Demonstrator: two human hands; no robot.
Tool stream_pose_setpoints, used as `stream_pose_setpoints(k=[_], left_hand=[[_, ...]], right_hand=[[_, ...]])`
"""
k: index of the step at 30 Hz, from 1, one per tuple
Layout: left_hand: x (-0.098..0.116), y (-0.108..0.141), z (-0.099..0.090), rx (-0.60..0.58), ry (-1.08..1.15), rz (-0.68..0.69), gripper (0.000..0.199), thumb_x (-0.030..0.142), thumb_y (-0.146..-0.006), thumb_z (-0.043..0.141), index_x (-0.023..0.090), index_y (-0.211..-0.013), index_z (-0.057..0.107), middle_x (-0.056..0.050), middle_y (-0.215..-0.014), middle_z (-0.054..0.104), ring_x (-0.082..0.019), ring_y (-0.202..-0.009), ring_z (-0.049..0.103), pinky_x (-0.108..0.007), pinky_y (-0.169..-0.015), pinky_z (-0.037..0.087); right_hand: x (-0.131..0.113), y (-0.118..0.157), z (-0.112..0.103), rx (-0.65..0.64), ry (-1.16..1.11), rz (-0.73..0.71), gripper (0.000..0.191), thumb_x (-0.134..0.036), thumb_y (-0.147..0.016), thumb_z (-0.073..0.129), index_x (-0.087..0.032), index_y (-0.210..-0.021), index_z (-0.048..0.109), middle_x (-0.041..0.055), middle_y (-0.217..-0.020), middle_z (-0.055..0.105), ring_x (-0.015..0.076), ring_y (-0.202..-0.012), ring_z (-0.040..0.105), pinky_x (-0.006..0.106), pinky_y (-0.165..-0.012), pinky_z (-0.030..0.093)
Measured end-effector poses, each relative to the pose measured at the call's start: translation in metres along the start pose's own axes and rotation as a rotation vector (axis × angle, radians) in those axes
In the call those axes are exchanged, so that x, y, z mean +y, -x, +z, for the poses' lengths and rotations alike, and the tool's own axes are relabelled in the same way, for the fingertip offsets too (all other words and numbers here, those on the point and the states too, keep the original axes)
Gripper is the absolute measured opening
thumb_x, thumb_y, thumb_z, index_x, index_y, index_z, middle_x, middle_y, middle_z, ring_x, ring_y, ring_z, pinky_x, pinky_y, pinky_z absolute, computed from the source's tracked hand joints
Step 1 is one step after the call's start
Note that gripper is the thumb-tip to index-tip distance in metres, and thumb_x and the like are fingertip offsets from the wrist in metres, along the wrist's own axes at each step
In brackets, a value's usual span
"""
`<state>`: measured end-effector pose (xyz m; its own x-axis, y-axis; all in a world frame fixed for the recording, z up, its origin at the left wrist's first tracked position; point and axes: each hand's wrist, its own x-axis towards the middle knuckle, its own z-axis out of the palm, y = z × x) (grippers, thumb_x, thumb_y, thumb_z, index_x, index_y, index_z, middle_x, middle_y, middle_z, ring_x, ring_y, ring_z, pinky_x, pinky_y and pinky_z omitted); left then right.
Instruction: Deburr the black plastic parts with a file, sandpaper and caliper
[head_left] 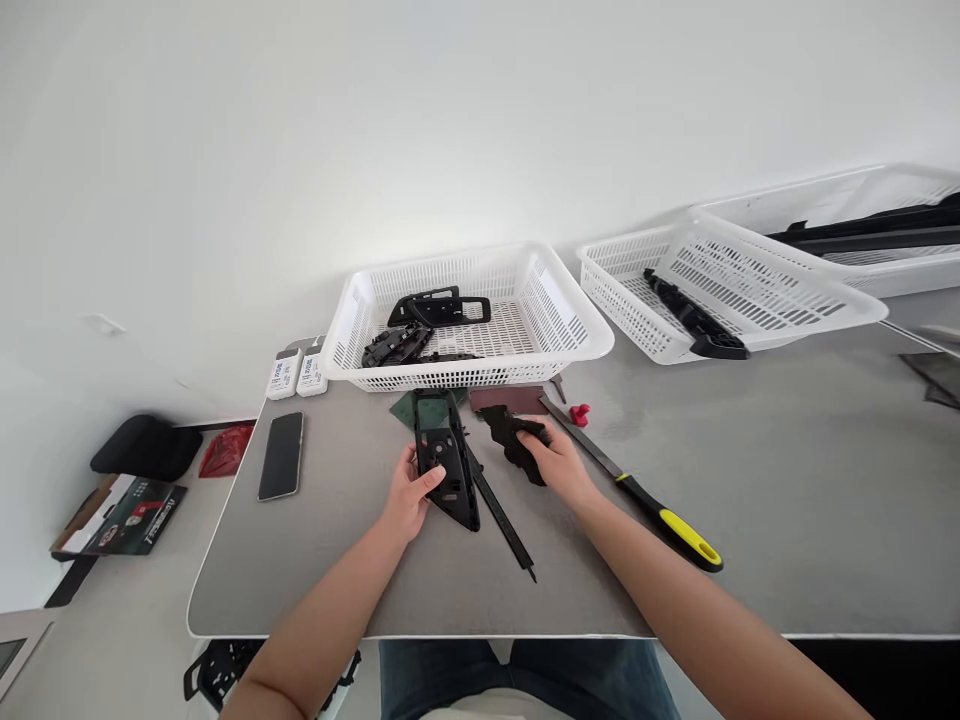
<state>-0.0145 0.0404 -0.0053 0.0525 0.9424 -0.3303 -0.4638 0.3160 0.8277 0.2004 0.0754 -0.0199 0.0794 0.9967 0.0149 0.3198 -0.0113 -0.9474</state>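
My left hand (411,492) grips a long black plastic trim frame (448,470) with an opening at its far end, its thumb on top. In my right hand (553,455) is a smaller black plastic part (510,440) with an uneven outline, held just right of the frame. Between the hands, a black caliper (504,515) lies slanted on the table. Partly behind the frame are a green sheet (403,409) and a dark red sheet (510,399), which look like abrasive paper. A file (660,515) with a black and yellow handle lies right of my right hand.
A white basket (577,345) with black plastic parts stands behind my hands. Further right, more white baskets (630,335) hold long black pieces. A small red object (580,414) lies near the file. A phone (282,456) and two white bottles (283,375) are on the left.
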Motion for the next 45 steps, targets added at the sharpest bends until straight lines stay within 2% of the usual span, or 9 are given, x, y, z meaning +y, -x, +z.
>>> stream_pose_setpoints(k=[3,9,13,17,24,30,36,41,45], left_hand=[[0.001,0.002,0.002,-0.010,-0.007,-0.013,0.049,0.033,-0.050,0.086,0.020,-0.088,0.058,-0.003,-0.082,0.064,-0.019,-0.074,0.062,-0.030,-0.064,0.049],[0.004,0.000,0.002,0.014,-0.025,0.019,0.045,0.038,-0.053,0.084,0.020,-0.085,0.058,-0.001,-0.072,0.063,-0.015,-0.064,0.059,-0.027,-0.059,0.046],[0.004,-0.002,0.000,0.024,-0.004,0.024,0.046,0.039,-0.052,0.084,0.020,-0.086,0.058,-0.001,-0.073,0.064,-0.015,-0.063,0.060,-0.027,-0.057,0.046],[0.004,-0.004,-0.001,0.040,0.020,0.037,0.047,0.038,-0.052,0.084,0.019,-0.087,0.058,-0.001,-0.074,0.065,-0.015,-0.063,0.060,-0.026,-0.057,0.046],[0.006,-0.005,-0.001,0.056,0.038,0.044,0.047,0.038,-0.053,0.083,0.019,-0.088,0.056,0.000,-0.072,0.064,-0.014,-0.061,0.060,-0.027,-0.056,0.046],[0.004,-0.005,-0.002,0.038,0.055,0.054,0.048,0.038,-0.054,0.084,0.019,-0.088,0.056,0.000,-0.072,0.063,-0.013,-0.061,0.059,-0.025,-0.054,0.044],[0.005,-0.005,-0.003,0.038,0.041,0.071,0.045,0.037,-0.059,0.081,0.019,-0.090,0.055,0.001,-0.074,0.063,-0.013,-0.066,0.060,-0.024,-0.059,0.045],[0.004,-0.003,0.001,0.070,0.061,0.073,0.051,0.037,-0.052,0.084,0.019,-0.087,0.053,0.001,-0.074,0.064,-0.013,-0.064,0.059,-0.025,-0.060,0.045],[0.003,0.000,0.004,0.037,0.040,0.053,0.052,0.038,-0.050,0.084,0.018,-0.087,0.053,0.001,-0.073,0.064,-0.012,-0.062,0.059,-0.025,-0.060,0.045]], right_hand=[[-0.005,0.005,-0.005,0.023,0.129,-0.102,0.026,-0.034,-0.081,0.043,-0.021,-0.095,0.061,0.0082,-0.095,0.067,0.0239,-0.089,0.061,0.039,-0.082,0.047],[-0.011,-0.007,-0.015,-0.183,0.554,-0.178,0.038,-0.044,-0.086,0.044,-0.023,-0.113,0.062,0.0102,-0.123,0.060,0.0294,-0.116,0.051,0.044,-0.096,0.039],[-0.016,-0.035,-0.006,-0.164,0.939,-0.215,0.046,-0.019,-0.085,0.039,-0.015,-0.130,0.049,0.0161,-0.138,0.048,0.0326,-0.126,0.041,0.046,-0.096,0.035],[-0.023,-0.059,0.005,-0.266,1.087,-0.261,0.050,-0.009,-0.078,0.042,-0.012,-0.128,0.049,0.0187,-0.128,0.054,0.0308,-0.119,0.045,0.043,-0.095,0.032],[-0.028,-0.070,0.002,-0.285,1.120,-0.288,0.039,-0.021,-0.075,0.052,-0.014,-0.113,0.054,0.0175,-0.115,0.053,0.0316,-0.106,0.046,0.040,-0.086,0.036],[-0.020,-0.068,-0.004,-0.197,0.869,-0.462,0.038,-0.024,-0.079,0.049,-0.017,-0.116,0.049,0.0143,-0.115,0.055,0.0295,-0.107,0.050,0.042,-0.091,0.039],[-0.033,-0.040,-0.012,-0.127,0.397,-0.629,0.058,-0.032,-0.080,0.050,-0.021,-0.136,0.038,0.0130,-0.118,0.060,0.0298,-0.106,0.058,0.047,-0.088,0.047],[-0.040,0.005,0.004,-0.316,-0.045,-0.420,0.059,-0.030,-0.092,0.030,-0.023,-0.149,0.018,0.0066,-0.094,0.069,0.0202,-0.079,0.066,0.039,-0.075,0.054],[-0.032,0.025,0.021,-0.285,-0.119,-0.177,0.062,-0.037,-0.088,0.046,-0.024,-0.145,0.027,0.0068,-0.091,0.070,0.0221,-0.074,0.067,0.038,-0.068,0.056]])
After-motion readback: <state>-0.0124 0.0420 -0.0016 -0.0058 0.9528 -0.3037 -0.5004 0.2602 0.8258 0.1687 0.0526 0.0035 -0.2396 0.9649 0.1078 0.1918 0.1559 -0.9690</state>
